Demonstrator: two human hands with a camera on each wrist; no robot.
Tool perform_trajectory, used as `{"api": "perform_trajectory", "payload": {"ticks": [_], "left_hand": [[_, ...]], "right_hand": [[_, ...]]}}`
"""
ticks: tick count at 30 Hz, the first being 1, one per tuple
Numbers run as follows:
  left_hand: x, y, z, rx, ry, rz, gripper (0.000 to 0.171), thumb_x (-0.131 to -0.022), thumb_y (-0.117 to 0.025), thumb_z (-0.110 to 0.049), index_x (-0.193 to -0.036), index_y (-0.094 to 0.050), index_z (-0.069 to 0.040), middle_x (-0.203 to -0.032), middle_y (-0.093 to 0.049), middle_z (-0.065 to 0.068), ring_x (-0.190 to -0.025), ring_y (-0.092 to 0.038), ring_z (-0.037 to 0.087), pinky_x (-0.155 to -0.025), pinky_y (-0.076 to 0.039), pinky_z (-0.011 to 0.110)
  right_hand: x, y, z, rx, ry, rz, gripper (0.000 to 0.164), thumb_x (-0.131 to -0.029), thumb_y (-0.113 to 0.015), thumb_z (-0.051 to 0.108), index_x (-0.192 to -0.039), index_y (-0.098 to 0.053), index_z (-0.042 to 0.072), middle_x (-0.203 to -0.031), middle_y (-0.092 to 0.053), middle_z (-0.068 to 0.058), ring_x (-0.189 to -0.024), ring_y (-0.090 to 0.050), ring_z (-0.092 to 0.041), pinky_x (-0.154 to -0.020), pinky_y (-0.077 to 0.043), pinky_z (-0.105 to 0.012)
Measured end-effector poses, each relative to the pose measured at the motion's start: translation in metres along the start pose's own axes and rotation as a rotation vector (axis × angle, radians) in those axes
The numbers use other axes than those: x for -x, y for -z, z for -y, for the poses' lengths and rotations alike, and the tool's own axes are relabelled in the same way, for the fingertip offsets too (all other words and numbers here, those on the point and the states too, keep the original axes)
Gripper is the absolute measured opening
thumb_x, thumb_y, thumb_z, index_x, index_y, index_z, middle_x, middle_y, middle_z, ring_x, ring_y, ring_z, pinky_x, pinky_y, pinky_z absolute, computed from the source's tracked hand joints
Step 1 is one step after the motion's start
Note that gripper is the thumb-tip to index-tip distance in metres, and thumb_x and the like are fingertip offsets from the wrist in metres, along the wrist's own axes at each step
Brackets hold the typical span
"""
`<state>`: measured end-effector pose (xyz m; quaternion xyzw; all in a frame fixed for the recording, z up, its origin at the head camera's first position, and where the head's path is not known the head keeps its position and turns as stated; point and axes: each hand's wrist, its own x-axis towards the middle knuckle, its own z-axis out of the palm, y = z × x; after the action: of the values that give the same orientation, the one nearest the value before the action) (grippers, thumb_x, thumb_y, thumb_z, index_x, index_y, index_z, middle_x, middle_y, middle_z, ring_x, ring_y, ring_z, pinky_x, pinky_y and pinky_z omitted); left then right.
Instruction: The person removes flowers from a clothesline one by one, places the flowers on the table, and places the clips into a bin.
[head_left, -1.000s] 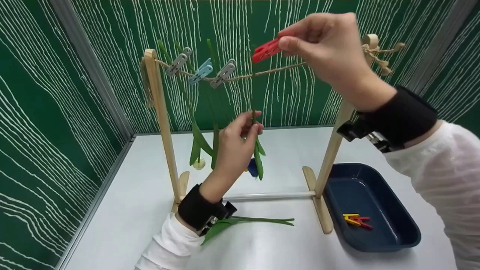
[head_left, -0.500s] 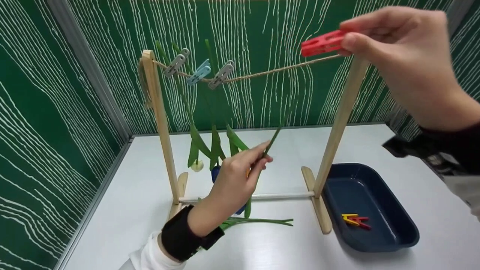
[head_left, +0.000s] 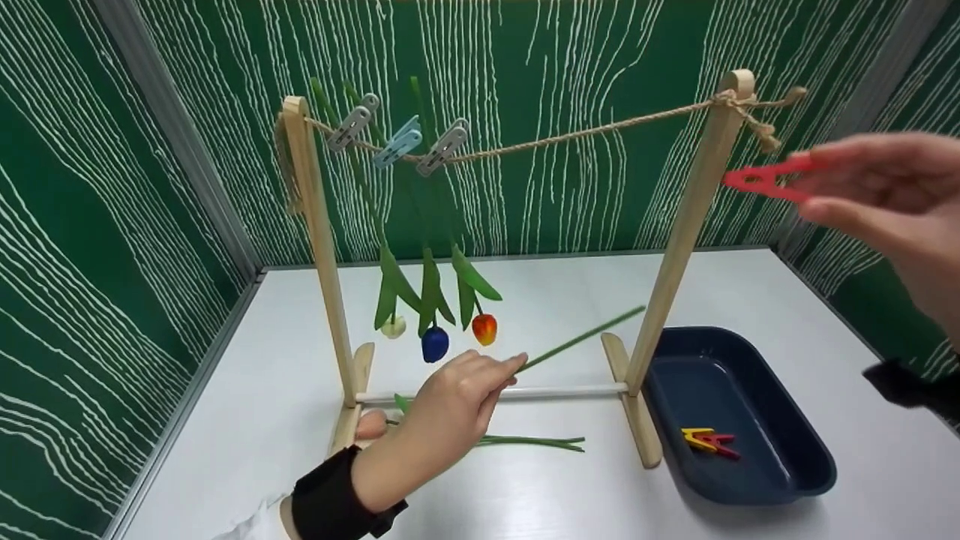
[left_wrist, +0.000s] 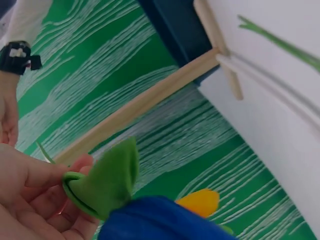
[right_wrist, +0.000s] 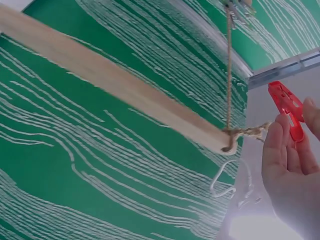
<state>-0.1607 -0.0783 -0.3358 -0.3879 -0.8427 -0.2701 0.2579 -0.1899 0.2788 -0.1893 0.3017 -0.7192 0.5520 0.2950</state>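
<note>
My left hand (head_left: 457,397) pinches the green stem (head_left: 581,339) of an artificial tulip, tilted up to the right below the rope. Its blue bloom (left_wrist: 160,220) and green leaf (left_wrist: 112,180) show in the left wrist view; in the head view the hand hides them. At the far right, my right hand (head_left: 892,202) pinches a red clothespin (head_left: 761,180) between thumb and fingers. The rope (head_left: 570,137) carries two grey clothespins (head_left: 444,148) and a light blue clothespin (head_left: 399,144). Hanging upside down from them are white (head_left: 394,327), blue (head_left: 435,344) and orange (head_left: 484,329) tulips.
A wooden rack (head_left: 686,232) holds the rope between two posts, with a white crossbar (head_left: 562,391) low down. Beside its right foot stands a dark blue tray (head_left: 806,450) with yellow and red clothespins (head_left: 709,442). Tulip stems (head_left: 532,442) and a pinkish bloom (head_left: 371,425) lie in front.
My left hand has come down from near the rope, tipping the held tulip's stem over to the right. My right hand has moved right and lower with the red clothespin, away from the rope.
</note>
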Motion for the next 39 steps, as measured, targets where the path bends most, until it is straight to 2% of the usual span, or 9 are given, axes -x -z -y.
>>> {"api": "perform_trajectory", "payload": {"ticks": [1, 6, 9, 12, 17, 22, 26, 32, 39], "left_hand": [[0.003, -0.001, 0.001, -0.013, 0.004, 0.021, 0.03, -0.083, -0.059, -0.005, -0.113, -0.06, -0.009, -0.082, -0.065, -0.002, -0.075, -0.054, 0.008, -0.067, -0.045, 0.014], [0.015, -0.011, 0.007, -0.119, 0.012, 0.102, 0.033, -0.08, -0.06, -0.001, -0.111, -0.062, -0.013, -0.082, -0.064, -0.003, -0.073, -0.054, 0.009, -0.065, -0.045, 0.018], [0.023, -0.02, 0.011, -0.186, 0.012, 0.156, 0.035, -0.077, -0.062, 0.001, -0.108, -0.063, -0.013, -0.083, -0.065, -0.003, -0.073, -0.054, 0.009, -0.062, -0.043, 0.019], [0.033, -0.03, 0.016, -0.263, 0.0, 0.218, 0.037, -0.074, -0.062, 0.003, -0.106, -0.064, -0.015, -0.084, -0.065, -0.003, -0.073, -0.054, 0.01, -0.059, -0.041, 0.019], [0.048, -0.045, 0.023, -0.386, -0.025, 0.316, 0.038, -0.072, -0.063, 0.001, -0.105, -0.065, -0.018, -0.083, -0.062, -0.004, -0.078, -0.052, 0.012, -0.066, -0.041, 0.024], [0.058, -0.057, 0.03, -0.462, -0.04, 0.383, 0.035, -0.072, -0.066, -0.005, -0.105, -0.065, -0.019, -0.082, -0.06, -0.003, -0.077, -0.05, 0.013, -0.063, -0.037, 0.023], [0.064, -0.065, 0.038, -0.508, -0.061, 0.383, 0.03, -0.073, -0.066, -0.006, -0.101, -0.066, -0.019, -0.079, -0.059, -0.003, -0.073, -0.049, 0.013, -0.058, -0.034, 0.023], [0.069, -0.078, 0.05, -0.557, -0.081, 0.349, 0.025, -0.074, -0.066, -0.008, -0.096, -0.068, -0.019, -0.076, -0.059, -0.002, -0.071, -0.05, 0.014, -0.057, -0.036, 0.025], [0.073, -0.09, 0.063, -0.572, -0.07, 0.34, 0.021, -0.072, -0.065, -0.005, -0.088, -0.069, -0.019, -0.074, -0.06, -0.002, -0.07, -0.053, 0.015, -0.058, -0.041, 0.027]], "right_hand": [[0.006, 0.002, -0.002, 0.013, -0.014, 0.011, 0.036, -0.07, -0.058, -0.022, -0.105, -0.052, -0.018, -0.103, -0.056, -0.029, -0.085, -0.061, -0.024, -0.074, -0.047, -0.018], [0.039, 0.004, -0.013, 0.339, -0.194, 0.037, 0.036, -0.077, -0.06, -0.007, -0.113, -0.056, -0.002, -0.1, -0.063, -0.009, -0.081, -0.061, -0.011, -0.071, -0.045, -0.011], [0.058, 0.003, -0.025, 0.454, -0.291, 0.056, 0.034, -0.078, -0.064, 0.003, -0.112, -0.059, 0.006, -0.095, -0.064, -0.001, -0.075, -0.061, -0.009, -0.066, -0.046, -0.01], [0.078, 0.003, -0.044, 0.481, -0.35, 0.084, 0.031, -0.076, -0.067, 0.009, -0.107, -0.062, 0.008, -0.093, -0.064, 0.003, -0.072, -0.062, -0.007, -0.063, -0.048, -0.013], [0.112, 0.003, -0.082, 0.53, -0.457, 0.154, 0.031, -0.075, -0.07, 0.017, -0.104, -0.063, 0.013, -0.097, -0.064, 0.005, -0.077, -0.061, 0.001, -0.062, -0.048, -0.013], [0.14, 0.006, -0.115, 0.565, -0.54, 0.249, 0.035, -0.075, -0.07, 0.025, -0.106, -0.062, 0.01, -0.096, -0.065, -0.006, -0.079, -0.057, 0.008, -0.063, -0.046, -0.009], [0.157, 0.009, -0.135, 0.581, -0.589, 0.336, 0.037, -0.075, -0.069, 0.022, -0.107, -0.06, 0.006, -0.094, -0.065, -0.011, -0.079, -0.06, 0.001, -0.065, -0.046, -0.009], [0.177, 0.006, -0.158, 0.588, -0.698, 0.399, 0.037, -0.074, -0.069, 0.011, -0.108, -0.059, -0.001, -0.092, -0.065, -0.014, -0.077, -0.063, -0.016, -0.063, -0.051, -0.021], [0.195, 0.0, -0.174, 0.579, -0.775, 0.458, 0.036, -0.073, -0.07, 0.009, -0.106, -0.06, -0.002, -0.091, -0.064, -0.014, -0.078, -0.061, -0.02, -0.064, -0.051, -0.027]]}}
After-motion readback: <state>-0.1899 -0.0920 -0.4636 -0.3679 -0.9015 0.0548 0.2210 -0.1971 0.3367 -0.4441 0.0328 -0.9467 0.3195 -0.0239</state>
